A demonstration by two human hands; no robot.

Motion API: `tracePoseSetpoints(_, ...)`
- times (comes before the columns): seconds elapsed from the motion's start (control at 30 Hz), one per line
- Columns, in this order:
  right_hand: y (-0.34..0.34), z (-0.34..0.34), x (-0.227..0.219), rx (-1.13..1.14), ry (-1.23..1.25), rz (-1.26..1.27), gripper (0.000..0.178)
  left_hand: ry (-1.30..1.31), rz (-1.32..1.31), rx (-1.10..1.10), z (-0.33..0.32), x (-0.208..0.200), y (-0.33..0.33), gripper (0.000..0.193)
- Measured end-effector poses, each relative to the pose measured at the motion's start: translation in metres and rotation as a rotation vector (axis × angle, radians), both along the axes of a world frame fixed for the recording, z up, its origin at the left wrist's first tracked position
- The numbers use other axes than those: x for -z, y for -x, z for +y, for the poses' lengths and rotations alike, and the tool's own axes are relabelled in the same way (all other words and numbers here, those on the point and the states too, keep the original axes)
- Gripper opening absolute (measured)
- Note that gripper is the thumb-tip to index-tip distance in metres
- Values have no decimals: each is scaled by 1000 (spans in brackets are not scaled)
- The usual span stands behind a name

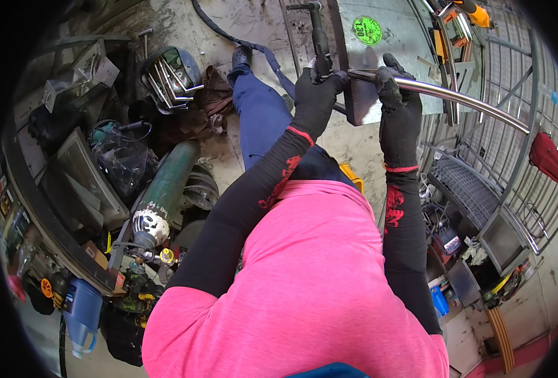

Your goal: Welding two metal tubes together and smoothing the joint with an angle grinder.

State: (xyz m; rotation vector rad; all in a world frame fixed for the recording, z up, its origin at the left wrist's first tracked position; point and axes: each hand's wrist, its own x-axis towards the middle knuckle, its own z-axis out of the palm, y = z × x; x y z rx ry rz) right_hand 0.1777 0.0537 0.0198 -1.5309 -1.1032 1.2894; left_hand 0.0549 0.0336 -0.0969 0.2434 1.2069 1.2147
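My left hand (315, 104), in a black glove, is closed around the lower end of a black welding torch (320, 47). The torch points away from me, its T-shaped head at the top of the view. My right hand (397, 116), also gloved in black, grips a shiny metal tube (474, 102) near its left end. The tube runs out to the right, curving slightly in this view. Its left end comes close to my left fingers; I cannot tell whether they touch. Both hands are at the near edge of a metal-topped table (389, 53).
A dark hose (266, 53) runs across the floor by my leg. To the left stand a green gas cylinder (169, 179), a bin of metal offcuts (172, 79) and a blue jug (80, 315). An orange power tool (477, 14) lies at the far right, near a wire rack (465, 183).
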Motion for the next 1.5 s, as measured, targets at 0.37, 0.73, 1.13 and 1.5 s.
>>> tracePoseSetpoints(0.37,4,1,1,-20,-32,-28,50,45,-30,65,0,1,5,39)
tracePoseSetpoints(0.73,6,0,-1,24,-1,-26,44,44,-79,85,1,0,8,50)
tracePoseSetpoints(1.13,9,1,-5,-7,23,-150,29,-40,-90,-53,-18,23,42,41)
tracePoseSetpoints(1.5,12,0,-9,-41,12,-328,34,82,-86,-44,-63,49,133,44)
